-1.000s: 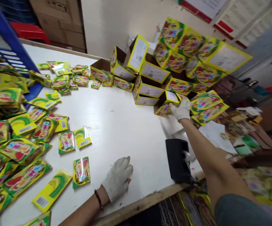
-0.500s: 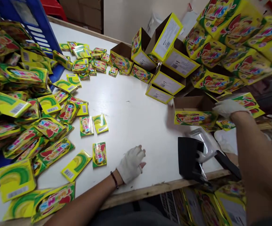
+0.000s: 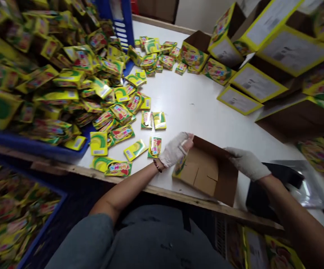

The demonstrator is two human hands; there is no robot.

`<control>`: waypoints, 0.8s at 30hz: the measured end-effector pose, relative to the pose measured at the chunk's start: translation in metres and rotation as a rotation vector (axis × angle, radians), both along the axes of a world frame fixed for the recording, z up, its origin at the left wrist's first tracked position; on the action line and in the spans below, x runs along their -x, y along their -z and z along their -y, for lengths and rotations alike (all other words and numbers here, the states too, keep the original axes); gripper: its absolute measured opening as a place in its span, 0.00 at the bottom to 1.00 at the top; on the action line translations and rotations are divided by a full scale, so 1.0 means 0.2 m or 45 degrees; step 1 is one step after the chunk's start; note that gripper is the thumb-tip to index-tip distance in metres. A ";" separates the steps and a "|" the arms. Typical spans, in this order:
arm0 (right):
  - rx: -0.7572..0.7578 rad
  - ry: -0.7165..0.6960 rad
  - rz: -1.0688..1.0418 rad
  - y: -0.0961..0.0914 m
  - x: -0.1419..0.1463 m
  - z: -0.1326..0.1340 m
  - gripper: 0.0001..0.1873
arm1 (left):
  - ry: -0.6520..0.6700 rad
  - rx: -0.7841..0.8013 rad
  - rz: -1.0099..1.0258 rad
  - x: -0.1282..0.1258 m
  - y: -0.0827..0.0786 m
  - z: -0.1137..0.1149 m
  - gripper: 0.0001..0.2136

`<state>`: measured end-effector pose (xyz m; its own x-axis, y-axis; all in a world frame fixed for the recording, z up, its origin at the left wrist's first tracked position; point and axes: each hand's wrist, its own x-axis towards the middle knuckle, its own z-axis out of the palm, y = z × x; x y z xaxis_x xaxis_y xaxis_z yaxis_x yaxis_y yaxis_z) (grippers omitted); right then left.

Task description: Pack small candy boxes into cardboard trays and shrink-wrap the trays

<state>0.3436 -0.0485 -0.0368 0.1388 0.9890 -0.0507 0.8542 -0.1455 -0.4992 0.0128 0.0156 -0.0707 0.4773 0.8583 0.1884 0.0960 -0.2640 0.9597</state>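
An open cardboard box point(image 3: 206, 172), brown inside and bare, sits tilted at the front edge of the white table point(image 3: 188, 108). My left hand point(image 3: 176, 149), in a fingerless white glove, closes on the box's left wall near its far corner. On the opposite side my right hand point(image 3: 246, 162), gloved the same way, pinches the upper rim. Just left of my left hand lies a small yellow-green packet point(image 3: 154, 147) with a colourful print. Two more packets, one showing its barcode point(image 3: 159, 120), lie behind it. The box's printed outside is mostly hidden.
A blue crate point(image 3: 85, 147) overflows with packets at left. A group of packets point(image 3: 156, 56) lies at the back. Open printed boxes point(image 3: 259, 82) are stacked at right. A black dustpan-like object point(image 3: 263, 190) and clear plastic point(image 3: 308, 186) lie beside my right forearm.
My right hand has brought an open box from the stack at right to the table's front edge. My left hand has moved onto the box's left wall. The view has swung left.
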 end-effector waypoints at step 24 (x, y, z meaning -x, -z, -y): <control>0.009 -0.159 -0.475 -0.27 0.86 0.17 0.28 | -0.473 -0.449 -0.433 0.26 -0.17 0.32 0.38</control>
<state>0.1708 -0.0830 0.0179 -0.0119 0.9965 -0.0822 0.6256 -0.0567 -0.7781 -0.0383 -0.0475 -0.0361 0.2418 0.8924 0.3811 0.5281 -0.4505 0.7198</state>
